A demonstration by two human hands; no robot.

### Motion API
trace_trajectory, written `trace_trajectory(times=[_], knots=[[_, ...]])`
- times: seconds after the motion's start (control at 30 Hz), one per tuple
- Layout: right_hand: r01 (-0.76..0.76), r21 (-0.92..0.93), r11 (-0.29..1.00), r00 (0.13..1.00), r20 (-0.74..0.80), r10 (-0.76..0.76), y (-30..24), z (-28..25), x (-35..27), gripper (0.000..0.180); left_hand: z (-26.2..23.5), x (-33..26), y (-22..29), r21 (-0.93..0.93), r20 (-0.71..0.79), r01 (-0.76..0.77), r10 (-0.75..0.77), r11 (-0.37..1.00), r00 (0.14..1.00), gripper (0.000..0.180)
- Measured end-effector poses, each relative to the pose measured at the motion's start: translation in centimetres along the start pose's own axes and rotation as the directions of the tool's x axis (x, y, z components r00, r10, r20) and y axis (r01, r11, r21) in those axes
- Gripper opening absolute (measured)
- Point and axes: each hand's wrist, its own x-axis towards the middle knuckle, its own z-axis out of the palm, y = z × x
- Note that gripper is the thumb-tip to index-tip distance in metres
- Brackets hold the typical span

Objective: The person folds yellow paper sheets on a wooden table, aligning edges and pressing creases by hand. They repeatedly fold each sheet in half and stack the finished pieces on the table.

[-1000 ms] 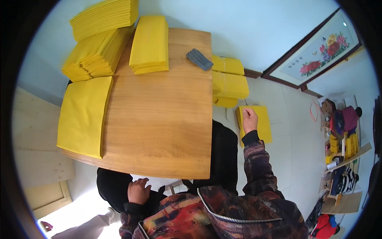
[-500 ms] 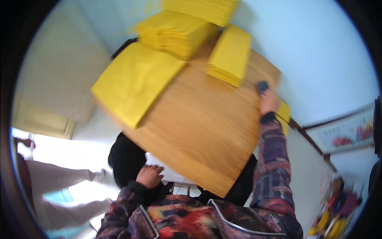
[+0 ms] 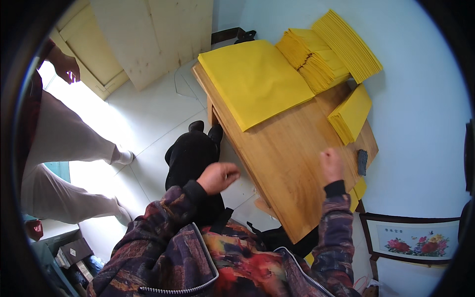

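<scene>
My left hand [image 3: 219,177] hangs above my dark-clothed lap, left of the table's near edge, its fingers loosely bent and nothing seen in them. Over the right part of the wooden table [image 3: 277,153] my right hand [image 3: 331,165] is curled into a loose fist, with nothing seen in it. Just right of it, near the table's edge, lies a small dark grey block-like thing [image 3: 362,162] whose kind I cannot make out. A wide, flat pile of yellow sheets [image 3: 257,81] covers the far left of the table. Beside it stands a stack of folded yellow sheets [image 3: 314,59].
A fanned yellow stack [image 3: 348,44] leans by the wall, and a narrower yellow stack [image 3: 351,115] lies nearer me. Another person's legs [image 3: 69,128] are at the left. Pale wooden boards [image 3: 153,34] stand behind. A framed flower picture [image 3: 415,237] is at the right.
My right hand has come away from the dark grey thing, which now lies on the table. My left hand has risen from low by my lap. The view has turned and shifted left.
</scene>
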Motion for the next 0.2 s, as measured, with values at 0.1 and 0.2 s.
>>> trace_trajectory(times=[0.1,0.2], knots=[[0.345,0.006,0.938,0.937,0.045,-0.345,-8.8,3.5,2.3,0.011,-2.9,2.8,-0.6,-0.144,-0.327,-0.074,0.023,0.987,0.945,0.012],[0.494,0.015,0.870,0.868,0.058,-0.494,-15.4,5.4,4.8,0.019,-6.2,6.6,-1.9,-0.289,-0.510,-0.026,-0.130,0.957,0.850,0.014]])
